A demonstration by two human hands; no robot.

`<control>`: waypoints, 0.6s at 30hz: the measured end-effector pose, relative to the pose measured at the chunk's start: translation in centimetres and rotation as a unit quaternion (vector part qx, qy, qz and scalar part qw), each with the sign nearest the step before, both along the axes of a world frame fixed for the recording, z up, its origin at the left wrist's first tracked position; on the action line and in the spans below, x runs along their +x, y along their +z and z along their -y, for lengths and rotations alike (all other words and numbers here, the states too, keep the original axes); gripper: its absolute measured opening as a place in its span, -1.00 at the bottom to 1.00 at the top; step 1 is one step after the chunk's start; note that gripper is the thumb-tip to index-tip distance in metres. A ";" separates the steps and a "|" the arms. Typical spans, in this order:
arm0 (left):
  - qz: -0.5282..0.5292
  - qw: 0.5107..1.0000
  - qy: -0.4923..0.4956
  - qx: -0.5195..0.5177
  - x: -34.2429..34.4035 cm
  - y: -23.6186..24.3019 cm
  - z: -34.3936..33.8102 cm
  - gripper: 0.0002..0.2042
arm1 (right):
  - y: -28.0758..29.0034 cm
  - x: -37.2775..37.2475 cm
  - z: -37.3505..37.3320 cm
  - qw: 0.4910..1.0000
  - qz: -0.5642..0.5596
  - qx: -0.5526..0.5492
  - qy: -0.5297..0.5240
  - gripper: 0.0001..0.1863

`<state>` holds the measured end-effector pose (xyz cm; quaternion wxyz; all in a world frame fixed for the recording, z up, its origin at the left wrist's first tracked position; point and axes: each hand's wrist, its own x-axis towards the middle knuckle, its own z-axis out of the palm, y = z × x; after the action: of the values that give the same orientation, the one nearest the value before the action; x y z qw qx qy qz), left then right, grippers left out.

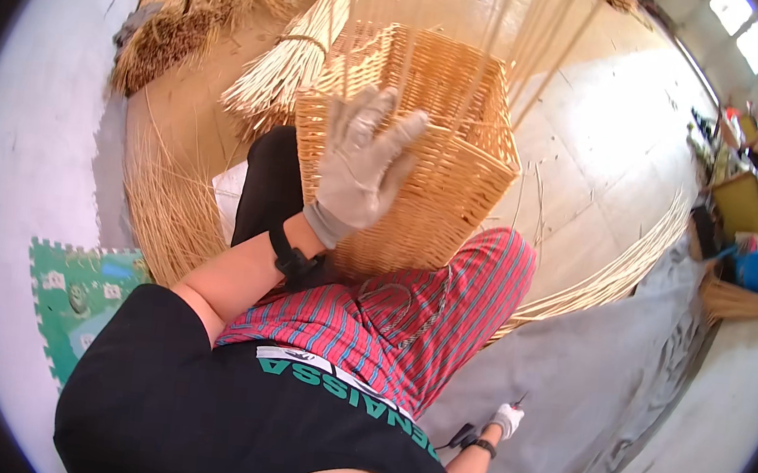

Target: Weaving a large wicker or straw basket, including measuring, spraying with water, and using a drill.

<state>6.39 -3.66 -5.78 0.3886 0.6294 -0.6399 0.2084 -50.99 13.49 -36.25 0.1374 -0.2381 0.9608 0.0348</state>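
Steadying step, likely: your left hand (359, 175) open on basket (442, 197), right hand (507, 419) gripping thin tool (520, 401). Next probably wants firm bracing.

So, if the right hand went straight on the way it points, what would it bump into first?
Probably the pale bundle of rods, across some grey sheet. How high the right hand sits is unclear, so it might pass above them.
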 end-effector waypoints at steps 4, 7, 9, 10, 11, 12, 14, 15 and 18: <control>-0.089 0.978 -0.182 -0.045 -1.2 -0.6 -2.2 -0.55 | 5.9 4.1 4.4 0.894 0.184 -0.392 0.114 -0.53; -0.079 0.965 -0.247 -0.029 -1.1 -1.2 -3.9 -0.58 | 13.8 8.6 7.6 0.795 0.274 -0.502 0.201 -0.56; -0.083 0.969 -0.230 -0.045 -0.2 -1.6 -4.6 -0.61 | 19.0 12.3 8.7 0.736 0.435 -0.503 0.125 -0.61; -0.091 0.966 -0.232 -0.063 0.6 -1.7 -4.9 -0.61 | 21.3 14.1 9.2 0.769 0.409 -0.441 0.216 -0.68; -0.135 0.969 -0.193 -0.068 1.5 -1.8 -5.3 -0.64 | 23.3 15.9 9.7 0.811 0.358 -0.363 0.288 -0.74; -0.180 0.969 -0.154 -0.073 2.3 -1.9 -5.7 -0.67 | 24.0 18.4 9.9 0.775 0.373 -0.390 0.329 -0.81; -0.198 0.972 -0.091 -0.091 4.5 -2.3 -6.5 -0.73 | 24.7 22.3 10.9 0.707 0.244 -0.426 0.509 -0.79; -0.211 0.973 -0.062 -0.075 5.6 -2.6 -6.8 -0.75 | 24.7 23.9 10.8 0.701 0.289 -0.413 0.504 -0.68; -0.296 0.950 -0.031 -0.097 7.8 -3.6 -7.8 -0.79 | 23.1 29.0 10.3 0.657 0.510 -0.389 0.396 -0.44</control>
<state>14.18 4.17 -9.34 0.6258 0.6020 -0.4920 0.0620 -22.03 3.17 -13.20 0.4743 -0.6078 0.4806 -0.4179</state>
